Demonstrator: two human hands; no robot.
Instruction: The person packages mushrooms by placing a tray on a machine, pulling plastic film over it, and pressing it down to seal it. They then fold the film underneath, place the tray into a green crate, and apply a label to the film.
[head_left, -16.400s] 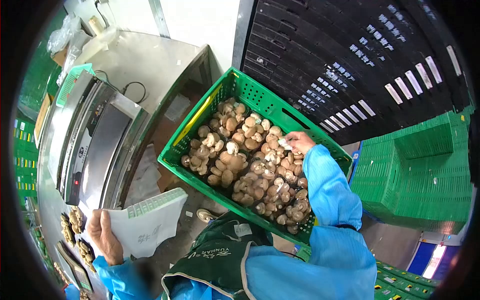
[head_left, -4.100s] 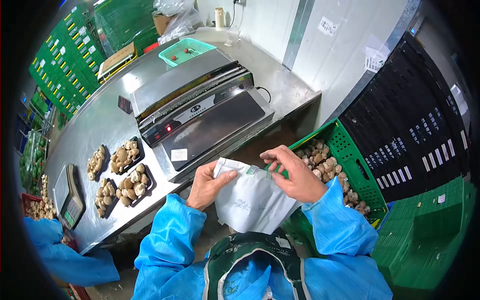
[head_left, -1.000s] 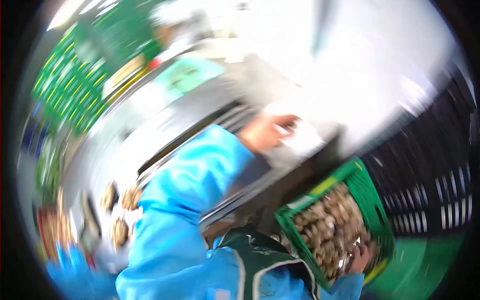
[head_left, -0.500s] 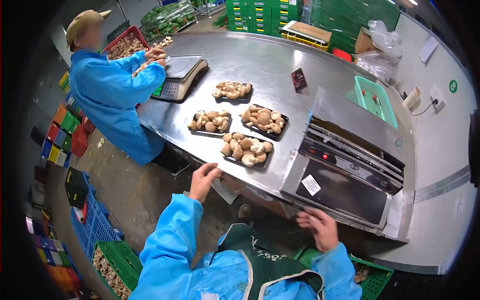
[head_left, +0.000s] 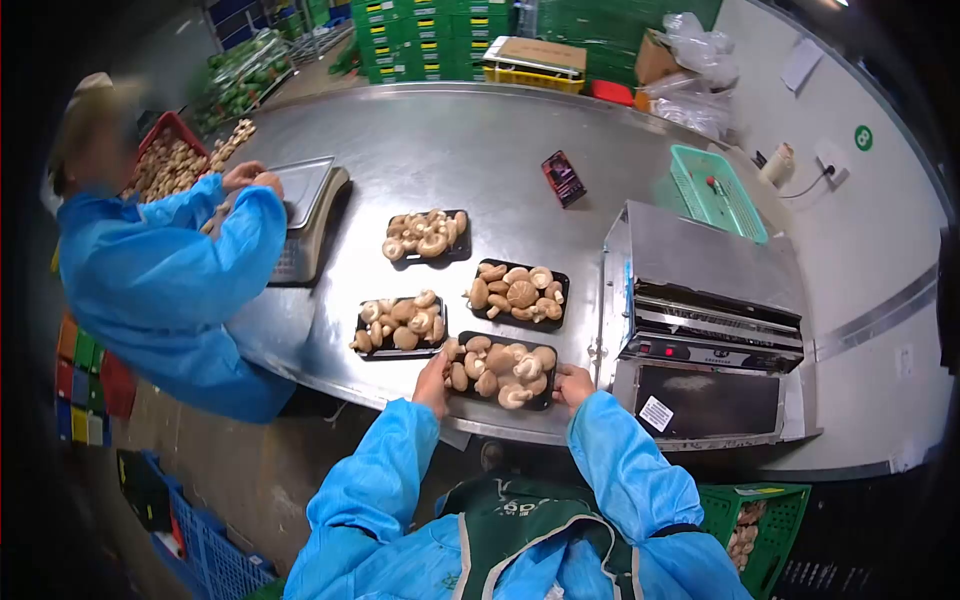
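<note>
- The left end of the nearest tray (head_left: 543, 399) is gripped by the left hand (head_left: 432, 387), with the fingers curled in against it.
- The right end is clasped by the right hand (head_left: 575, 386); whether the tray is lifted cannot be told.
- Mushrooms (head_left: 497, 368) are heaped in that tray, between both hands, at the near edge of the table (head_left: 400, 120).
- Space just beyond the hands is taken up by two more filled trays: a second tray (head_left: 385, 353) ahead and left of the left hand, a third tray (head_left: 558, 277) ahead of the right.
- To the right of the right hand, a metal machine (head_left: 715, 270) is placed.
- Farther ahead of the left hand, a fourth tray (head_left: 460, 248) is seen; left of it, a scale (head_left: 322, 215) is partly hidden by a co-worker (head_left: 170, 260).
- Well beyond the right hand, a green basket (head_left: 690, 195) is set.
- Both forearms are stretched forward and angled inward, with the hands level and facing each other.
</note>
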